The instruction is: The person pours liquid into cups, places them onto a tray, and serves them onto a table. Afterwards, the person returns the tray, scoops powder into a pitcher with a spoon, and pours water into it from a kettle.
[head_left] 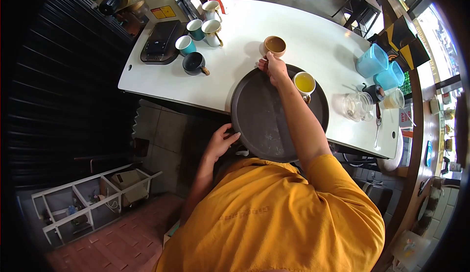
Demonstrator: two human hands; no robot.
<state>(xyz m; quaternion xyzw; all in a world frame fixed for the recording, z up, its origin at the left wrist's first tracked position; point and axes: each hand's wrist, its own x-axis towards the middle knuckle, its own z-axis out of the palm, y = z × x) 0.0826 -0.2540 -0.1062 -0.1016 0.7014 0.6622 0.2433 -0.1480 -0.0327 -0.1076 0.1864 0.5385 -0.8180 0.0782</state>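
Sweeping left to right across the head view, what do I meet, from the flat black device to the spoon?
Flat black device, dark mug, left hand, brown cup with the right hand at it, white cup of yellow liquid, clear glass jar, spoon.

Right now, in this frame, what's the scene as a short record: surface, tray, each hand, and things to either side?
Surface: white table
Tray: round, dark tray, jutting past the table's near edge
On tray: mug with yellow liquid
Right hand: the right hand is at the near side of a brown cup; exact grip unclear
Left hand: the left hand is at the tray's left rim
Left side: five mugs, the nearest black
Right side: glass jar, two blue containers, spoon
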